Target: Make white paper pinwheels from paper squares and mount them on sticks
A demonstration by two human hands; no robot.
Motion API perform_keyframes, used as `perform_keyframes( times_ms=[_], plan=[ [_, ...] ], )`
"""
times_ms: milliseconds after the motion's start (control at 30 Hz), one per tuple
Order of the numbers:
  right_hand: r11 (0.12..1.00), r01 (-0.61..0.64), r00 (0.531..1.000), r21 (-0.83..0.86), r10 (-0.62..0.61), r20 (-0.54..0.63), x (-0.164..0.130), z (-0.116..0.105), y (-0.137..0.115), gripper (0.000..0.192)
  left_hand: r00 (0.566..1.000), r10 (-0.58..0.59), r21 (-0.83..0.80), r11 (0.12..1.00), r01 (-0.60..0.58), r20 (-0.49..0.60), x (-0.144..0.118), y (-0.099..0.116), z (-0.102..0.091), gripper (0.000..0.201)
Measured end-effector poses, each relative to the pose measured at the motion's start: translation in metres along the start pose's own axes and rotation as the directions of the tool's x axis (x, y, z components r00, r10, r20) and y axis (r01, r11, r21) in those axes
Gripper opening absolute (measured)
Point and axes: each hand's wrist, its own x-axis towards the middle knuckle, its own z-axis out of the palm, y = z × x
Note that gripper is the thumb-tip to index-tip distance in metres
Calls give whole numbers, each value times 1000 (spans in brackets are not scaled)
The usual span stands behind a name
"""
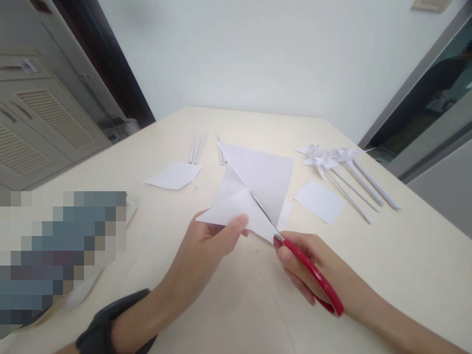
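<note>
My left hand [219, 238] pinches the near edge of a white paper sheet [265, 169], thumb on top and fingers underneath. In my right hand [300, 260] is a pair of scissors [313, 273] with red handles. Its blades lie across the sheet, along a line running from the near right corner toward the middle. The sheet is lifted off the table and its near left part bends up. How far the cut reaches along that line I cannot tell.
White paper pieces lie left [173, 175] and right [320, 201] on the pale table [398, 265]. Several rolled paper sticks [197, 149] rest behind. Paper pinwheels [324, 157] on sticks sit at the right. A blurred-out item [55, 260] is at the left edge.
</note>
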Motion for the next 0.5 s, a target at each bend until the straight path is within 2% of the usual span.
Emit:
perform_keyframes(
  times_ms=[133, 500],
  plan=[
    [1000, -6, 1000, 27, 5, 15, 0, 1, 3, 41, 995, -27, -174, 984, 43, 92, 0, -5, -1, 26],
    [1000, -25, 1000, 11, 25, -1, -2, 0, -1, 37, 989, -55, -268, 959, 92, 141, 2, -6, 0, 43]
  ],
)
